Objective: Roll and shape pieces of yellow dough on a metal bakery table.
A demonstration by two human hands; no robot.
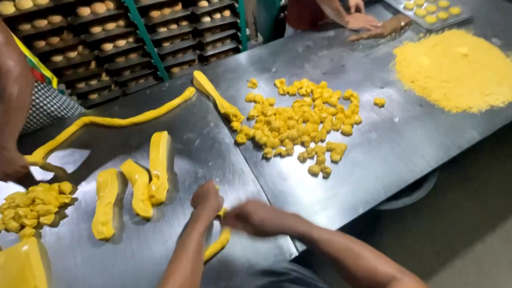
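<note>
— Dough rope (218, 242): what's visible?
— Yellow, soft-looking, a short stretch only. It lies on the steel table (399, 142) at the near edge, close to the seam between the two sheets.
— Contact?
— The left hand (207, 198) rests on its upper end; the right hand (246, 216) is just beside, over the same end. Both blurred.
— Pose?
— Curved, running from under the hands down toward the near edge, lower end thinner. Flat on the steel, not lifted.
— Whole or cut?
— One piece as far as it shows; upper part hidden by the hands.
</note>
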